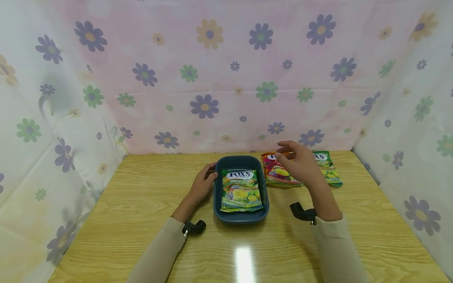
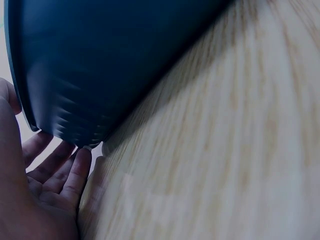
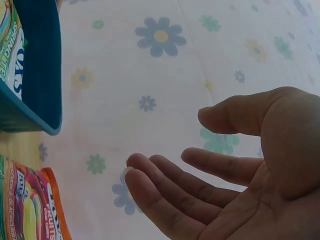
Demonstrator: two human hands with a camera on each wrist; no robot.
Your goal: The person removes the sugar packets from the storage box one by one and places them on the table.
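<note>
Green Spring Tea bag [image 1: 242, 192] is sitting face-up in the blue tray [image 1: 241, 218], left hand [image 1: 201, 184] pinching its left edge. Right hand [image 1: 301, 163] just kinda hangs, fingers loosely spread, near the red Fox's bag [image 1: 273, 175]; second green bag [image 1: 330, 171] is further right.

Looks like a small makeshift recording booth; can't tell if it sits in a home, lab or office. Flowered cloth [image 1: 221, 133] hangs behind and along both sides of a wood-grain desk [image 1: 148, 200], wrinkled at left. Black cameras [image 1: 302, 212] worn at both wrists point to recording. Bright glare [image 1: 244, 262] on near part of desk, source unclear.
</note>
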